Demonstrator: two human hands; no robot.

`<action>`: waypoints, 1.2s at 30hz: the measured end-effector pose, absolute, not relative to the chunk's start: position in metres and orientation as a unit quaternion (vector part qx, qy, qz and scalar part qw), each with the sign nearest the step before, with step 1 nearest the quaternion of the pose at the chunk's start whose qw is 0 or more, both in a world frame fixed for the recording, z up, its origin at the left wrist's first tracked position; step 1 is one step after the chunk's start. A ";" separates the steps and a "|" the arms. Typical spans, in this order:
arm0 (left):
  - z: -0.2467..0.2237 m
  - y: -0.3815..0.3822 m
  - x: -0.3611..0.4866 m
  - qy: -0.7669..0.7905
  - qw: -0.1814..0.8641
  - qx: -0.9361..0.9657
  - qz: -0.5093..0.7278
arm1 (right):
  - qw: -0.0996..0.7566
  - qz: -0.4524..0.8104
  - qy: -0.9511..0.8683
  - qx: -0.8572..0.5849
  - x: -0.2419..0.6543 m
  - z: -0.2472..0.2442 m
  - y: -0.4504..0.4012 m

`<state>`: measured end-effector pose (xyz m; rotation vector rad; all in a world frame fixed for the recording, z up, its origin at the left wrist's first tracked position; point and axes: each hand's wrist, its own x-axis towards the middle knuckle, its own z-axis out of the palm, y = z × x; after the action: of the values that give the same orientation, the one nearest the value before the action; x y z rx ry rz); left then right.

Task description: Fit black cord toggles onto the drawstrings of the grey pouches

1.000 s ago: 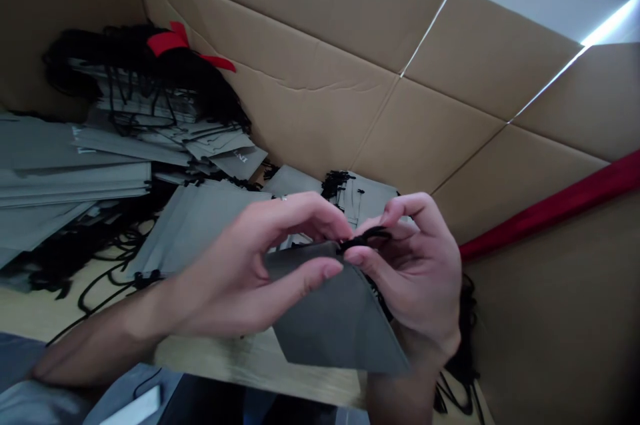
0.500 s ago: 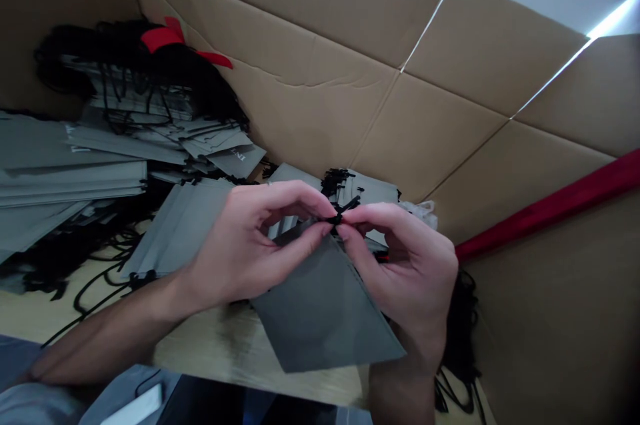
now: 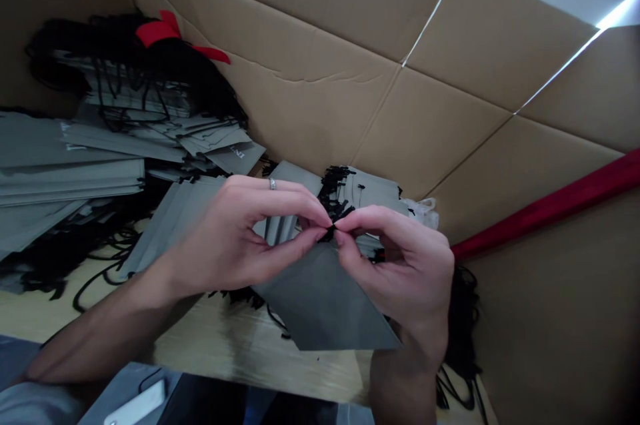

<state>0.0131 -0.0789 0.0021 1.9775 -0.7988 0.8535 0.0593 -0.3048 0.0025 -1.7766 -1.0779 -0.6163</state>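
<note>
Thumb and forefinger of my left hand (image 3: 255, 231) pinch a short black cord (image 3: 331, 231) from one side. My right hand (image 3: 400, 258) pinches the same cord from the other, the fingertips of both hands almost meeting. Below the fingers hangs a flat grey pouch or card (image 3: 330, 301), its top corner at the cord. Whether the cord is knotted is hidden by the fingertips. Just behind my hands lie more grey pieces (image 3: 373, 188) with black cord ends (image 3: 336, 179). A ring (image 3: 273, 184) shows on a left finger.
Stacks of grey pieces (image 3: 65, 178) with black cords fill the left of the wooden table (image 3: 210, 338). A black cord bundle with a red band (image 3: 157, 33) lies at the back left. Cardboard walls (image 3: 310, 31) enclose the back and right. More black cords (image 3: 463, 325) hang at right.
The fingertips have come down slightly and closer together on the cord. The grey piece has tilted, its lower edge now higher and more level.
</note>
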 end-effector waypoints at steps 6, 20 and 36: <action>-0.002 -0.076 0.011 -0.326 0.346 0.791 0.385 | 0.465 -0.234 -0.453 -0.724 0.061 0.004 -0.306; -0.011 -0.081 0.010 -0.345 0.256 0.785 0.446 | 0.422 -0.283 -0.460 -0.728 0.056 0.005 -0.305; -0.008 -0.078 0.017 -0.371 0.358 0.760 0.394 | 0.470 -0.178 -0.445 -0.741 0.059 0.003 -0.305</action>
<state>0.0173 -0.0779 -0.0083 1.9621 -0.9580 1.0171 0.0586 -0.3049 0.0030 -1.8164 -1.0910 -0.4354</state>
